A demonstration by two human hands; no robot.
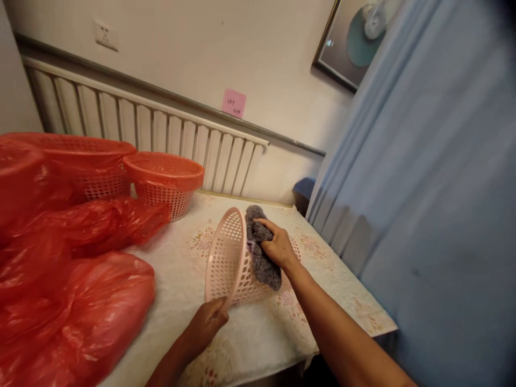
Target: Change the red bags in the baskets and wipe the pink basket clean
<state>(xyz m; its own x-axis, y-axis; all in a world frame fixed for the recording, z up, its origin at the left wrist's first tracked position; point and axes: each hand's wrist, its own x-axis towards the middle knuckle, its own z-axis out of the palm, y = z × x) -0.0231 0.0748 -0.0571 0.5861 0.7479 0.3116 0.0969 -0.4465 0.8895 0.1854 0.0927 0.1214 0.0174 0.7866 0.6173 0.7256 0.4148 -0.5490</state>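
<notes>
A pale pink perforated basket (226, 258) stands tipped on its side on the table (258, 338), its opening facing left. My left hand (207, 322) is closed on the basket's near rim. My right hand (278, 246) is closed on a grey fuzzy cloth (262, 263) and presses it against the basket's underside. The cloth drapes from the basket's top edge down to the table.
Two orange-red mesh baskets (165, 183) stand at the back left by a white radiator (161, 129). Red plastic bags (68, 279) heap along the left side. A blue curtain (435, 204) hangs close on the right, past the table's edge.
</notes>
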